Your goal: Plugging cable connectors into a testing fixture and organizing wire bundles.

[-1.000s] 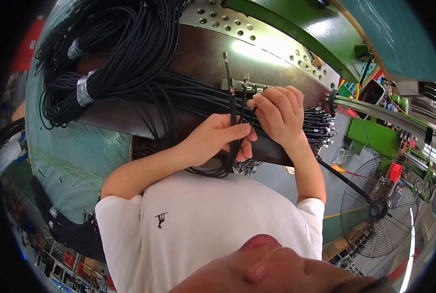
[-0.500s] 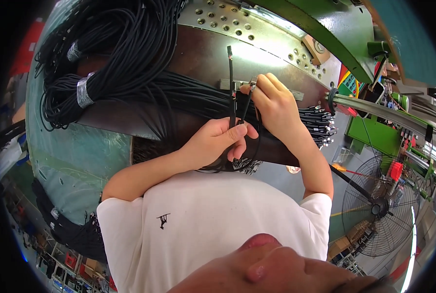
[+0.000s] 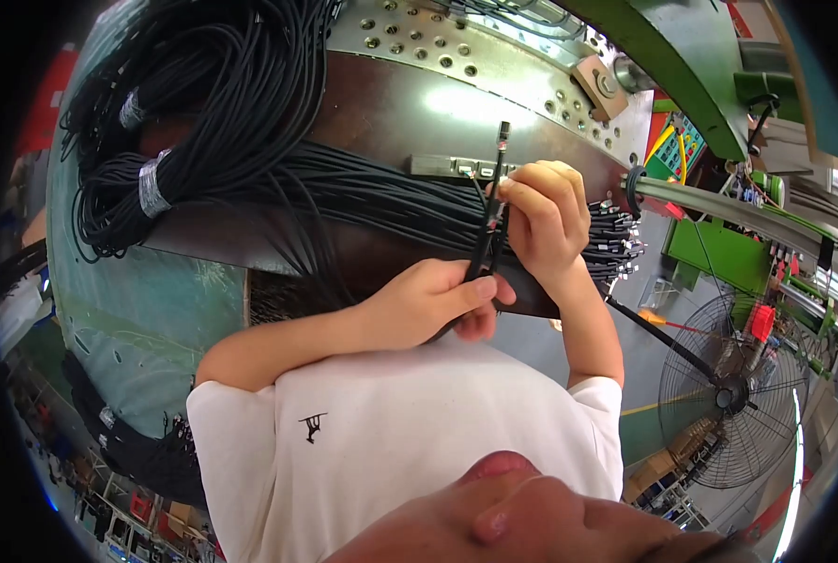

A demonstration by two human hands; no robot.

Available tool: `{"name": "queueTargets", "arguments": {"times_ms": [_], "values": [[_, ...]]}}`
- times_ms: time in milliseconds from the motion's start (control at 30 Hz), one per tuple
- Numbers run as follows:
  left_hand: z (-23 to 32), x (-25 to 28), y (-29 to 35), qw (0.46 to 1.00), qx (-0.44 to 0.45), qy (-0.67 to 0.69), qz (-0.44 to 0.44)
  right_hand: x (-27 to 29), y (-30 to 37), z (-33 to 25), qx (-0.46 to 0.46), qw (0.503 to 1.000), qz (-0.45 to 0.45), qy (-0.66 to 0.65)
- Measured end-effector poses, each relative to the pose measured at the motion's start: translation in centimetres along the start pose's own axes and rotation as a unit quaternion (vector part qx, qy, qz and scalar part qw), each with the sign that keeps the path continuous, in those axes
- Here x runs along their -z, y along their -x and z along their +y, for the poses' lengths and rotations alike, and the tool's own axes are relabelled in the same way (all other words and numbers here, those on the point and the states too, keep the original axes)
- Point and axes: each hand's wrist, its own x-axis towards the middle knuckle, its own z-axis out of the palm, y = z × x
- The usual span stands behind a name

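My left hand is closed around black cables, thumb pressed along them. Their stripped or connector-tipped ends stick up past the hand, and one reaches higher than the rest. Beside those ends, my right hand has its fingers curled, thumb and forefinger pinched at a cable end; the exact piece between the fingertips is too small to make out. Just behind the hands lies a slotted metal bar. A thick bundle of black cables runs beneath and past both hands, its connector ends fanned out on the right.
Coiled black cables, wrapped with clear tape, are heaped at the far left on the dark table. A perforated metal plate and green machine frame stand at the back. A caged fan is at right.
Both hands have shifted right and a little toward me, with the held cables tilting rightward. The right fingers now pinch closer beside the tall cable end. More of the slotted bar shows.
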Motion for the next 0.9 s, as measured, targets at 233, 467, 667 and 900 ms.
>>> {"name": "queueTargets", "arguments": {"times_ms": [233, 467, 667, 900], "values": [[1.4, 0.1, 0.8, 0.975, -0.162, 0.078, 0.129, -0.1, 0.4, 0.0, -0.160, 0.984, -0.044, -0.072], [1.2, 0.6, -0.2, 0.964, -0.095, 0.176, 0.177, 0.4, 0.3, -0.1, -0.150, 0.984, -0.094, -0.033], [0.9, 0.4, -0.4, 0.969, -0.061, 0.176, 0.159, 0.2, 0.3, 1.1, -0.079, 0.988, -0.104, -0.082], [1.2, 0.7, 0.0, 0.970, -0.043, 0.193, 0.141, 3.0, -1.1, 2.3, 0.157, 0.960, -0.214, 0.092]]}}
